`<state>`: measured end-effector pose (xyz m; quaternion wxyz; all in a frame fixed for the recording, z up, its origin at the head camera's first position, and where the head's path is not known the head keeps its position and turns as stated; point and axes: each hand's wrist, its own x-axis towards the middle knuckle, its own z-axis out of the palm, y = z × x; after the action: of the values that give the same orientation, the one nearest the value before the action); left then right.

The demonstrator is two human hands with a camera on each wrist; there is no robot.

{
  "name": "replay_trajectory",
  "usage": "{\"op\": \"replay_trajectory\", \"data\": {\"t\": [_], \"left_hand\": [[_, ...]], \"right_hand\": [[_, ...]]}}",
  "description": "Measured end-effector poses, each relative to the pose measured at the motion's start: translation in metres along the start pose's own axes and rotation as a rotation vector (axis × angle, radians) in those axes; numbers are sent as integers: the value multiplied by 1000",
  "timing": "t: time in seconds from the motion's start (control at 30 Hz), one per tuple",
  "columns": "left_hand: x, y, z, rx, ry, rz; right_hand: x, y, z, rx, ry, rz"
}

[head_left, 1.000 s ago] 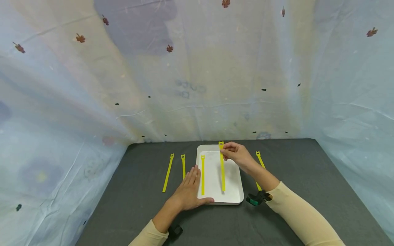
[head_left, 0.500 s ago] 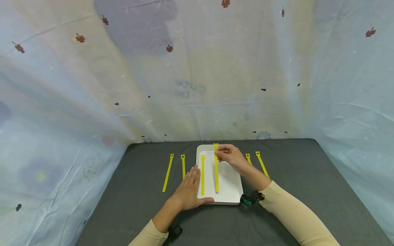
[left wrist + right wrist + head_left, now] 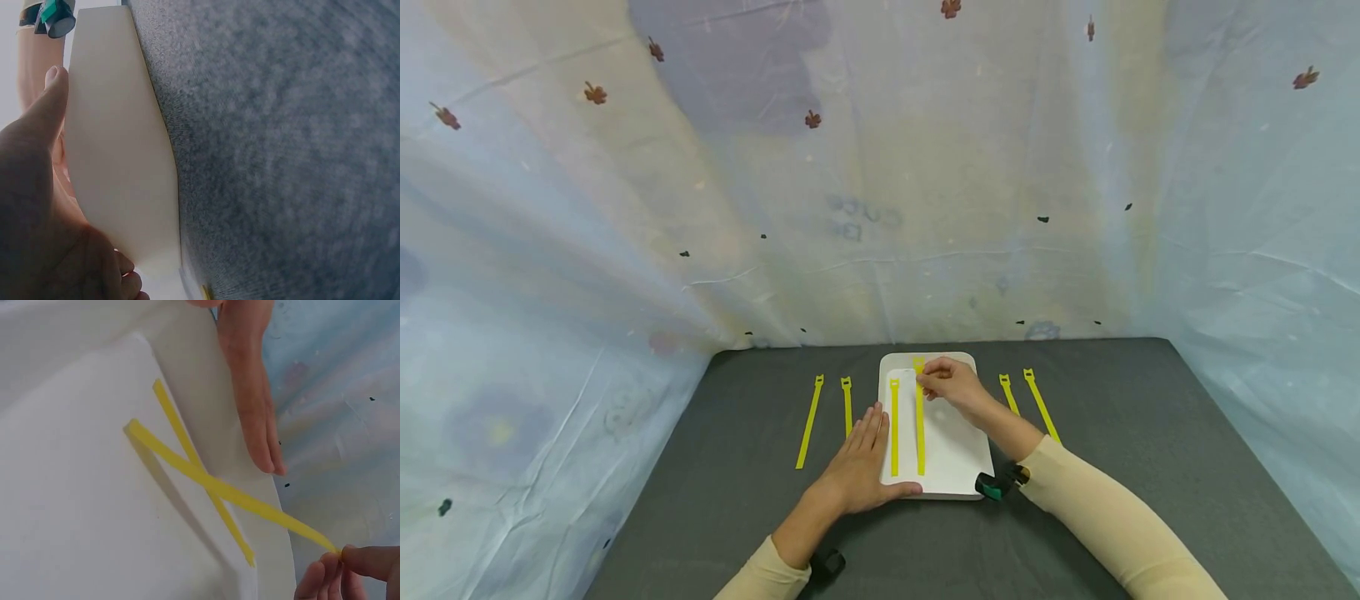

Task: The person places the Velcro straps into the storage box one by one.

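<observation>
My right hand (image 3: 955, 387) pinches a yellow cable tie (image 3: 920, 433) near its slotted head, between thumb and fingertips. In the right wrist view, that tie (image 3: 262, 509) slants down to the white tray (image 3: 75, 487), its lower end at or just above the tray floor and its shadow beside it. A second yellow cable tie (image 3: 894, 429) lies lengthwise in the tray (image 3: 958, 442), to the left of the held one. My left hand (image 3: 859, 471) rests with straight fingers along the tray's left edge, its thumb along the near edge. The left wrist view shows the tray's outer wall (image 3: 119, 137).
Left of the tray, two yellow ties (image 3: 809, 421) (image 3: 847, 404) lie on the dark tablecloth (image 3: 745, 500), one partly behind my left hand. On the right lie two more ties (image 3: 1009, 394) (image 3: 1041, 404), partly hidden by my right arm. A patterned curtain (image 3: 880, 208) hangs behind.
My right hand has moved left and lowered the held cable tie, bringing it near the one lying in the tray. A tie on the right has come out from behind my arm. The left hand stays put.
</observation>
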<state>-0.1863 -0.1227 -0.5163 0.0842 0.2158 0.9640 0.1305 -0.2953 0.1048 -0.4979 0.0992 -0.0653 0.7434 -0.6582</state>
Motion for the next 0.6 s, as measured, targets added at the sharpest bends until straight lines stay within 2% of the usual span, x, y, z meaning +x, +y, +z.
{"op": "replay_trajectory", "data": {"t": [0.33,0.6], "left_hand": [[2,-2,4,2,0,-6],[2,-2,3,10,5,0]], "right_hand": [[4,-1,5,-114,21,61],[10,3,8,-135,32,102]]}}
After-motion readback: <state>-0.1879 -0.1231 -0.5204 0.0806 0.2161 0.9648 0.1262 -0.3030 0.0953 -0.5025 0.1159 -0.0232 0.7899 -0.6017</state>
